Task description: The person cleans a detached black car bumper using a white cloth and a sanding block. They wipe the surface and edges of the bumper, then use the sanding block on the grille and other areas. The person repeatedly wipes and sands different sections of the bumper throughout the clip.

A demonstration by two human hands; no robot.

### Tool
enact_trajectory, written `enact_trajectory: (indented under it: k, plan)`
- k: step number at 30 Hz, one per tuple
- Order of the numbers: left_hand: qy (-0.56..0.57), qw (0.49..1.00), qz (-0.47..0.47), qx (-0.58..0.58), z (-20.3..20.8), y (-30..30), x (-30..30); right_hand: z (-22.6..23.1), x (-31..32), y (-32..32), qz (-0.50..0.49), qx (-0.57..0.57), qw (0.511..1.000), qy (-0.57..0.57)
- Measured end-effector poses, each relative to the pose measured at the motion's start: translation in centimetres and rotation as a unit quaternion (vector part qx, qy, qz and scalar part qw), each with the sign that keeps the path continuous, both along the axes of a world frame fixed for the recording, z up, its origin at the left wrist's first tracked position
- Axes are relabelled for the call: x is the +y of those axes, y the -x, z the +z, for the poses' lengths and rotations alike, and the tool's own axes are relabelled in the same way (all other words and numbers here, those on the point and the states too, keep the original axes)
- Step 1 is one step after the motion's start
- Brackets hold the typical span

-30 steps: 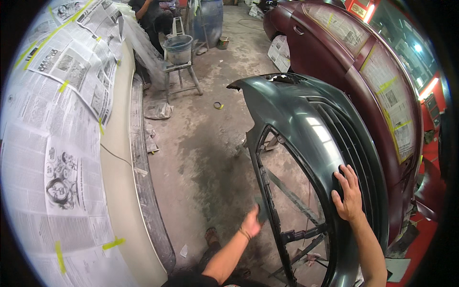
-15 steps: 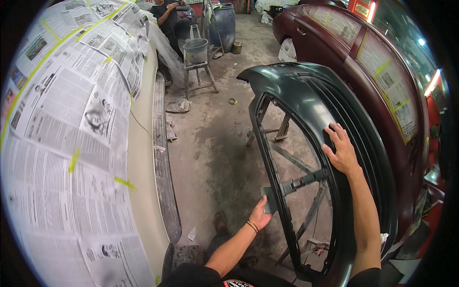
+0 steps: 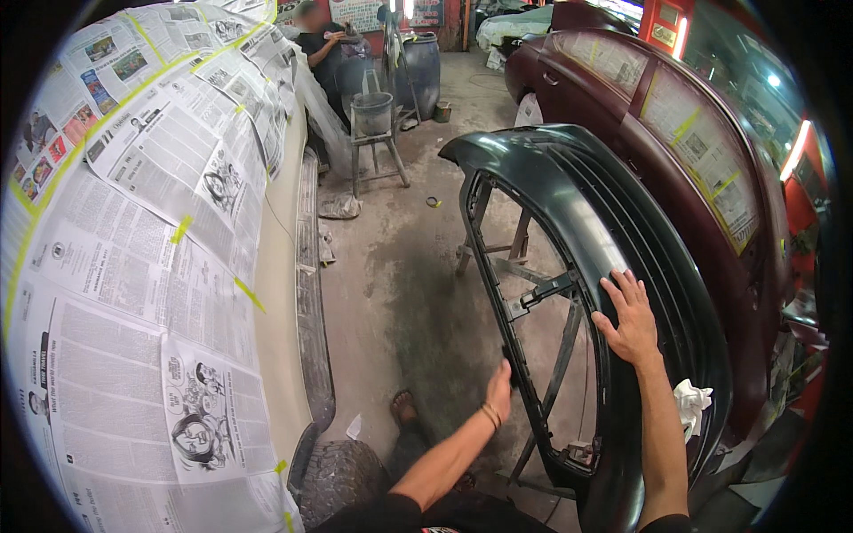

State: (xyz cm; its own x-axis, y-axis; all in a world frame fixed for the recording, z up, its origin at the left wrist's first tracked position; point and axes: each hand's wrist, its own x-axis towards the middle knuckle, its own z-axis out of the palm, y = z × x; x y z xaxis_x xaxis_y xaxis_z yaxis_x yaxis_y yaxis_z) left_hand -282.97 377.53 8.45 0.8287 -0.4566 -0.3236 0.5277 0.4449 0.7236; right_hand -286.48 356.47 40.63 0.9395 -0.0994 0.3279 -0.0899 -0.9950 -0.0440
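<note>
Your left hand [image 3: 501, 393] has shifted toward you beside the bumper [image 3: 569, 200] at your one o'clock, its pinch hidden from me, so keep your spread right hand [image 3: 632, 320] flat there to steady it.

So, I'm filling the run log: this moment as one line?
left hand: beside dark bumper, grip unclear; right hand: spread on bumper; near: crumpled white wad

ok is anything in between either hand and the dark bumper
Nothing visible stands between the right hand and the dark bumper it rests on. A crumpled white wad lies to that hand's right. For the left hand, I can't tell.
</note>
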Motion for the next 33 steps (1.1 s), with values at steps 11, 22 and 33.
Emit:
enact_trajectory:
  k: [11,22,33]
  plan:
    - [-0.107,0.992,-0.067,0.011,5.5,3.5,-0.6,-0.4,-3.5,-5.3,-0.016,0.076,0.996,0.043]
    - [-0.135,0.979,-0.13,-0.085,6.5,-10.3,0.1,-0.3,-2.3,-8.2,-0.041,0.123,0.991,0.027]
    - [-0.244,0.922,0.054,-0.297,2.6,-45.6,-7.8,-0.9,-1.8,-9.8,-0.067,0.123,0.99,0.02]
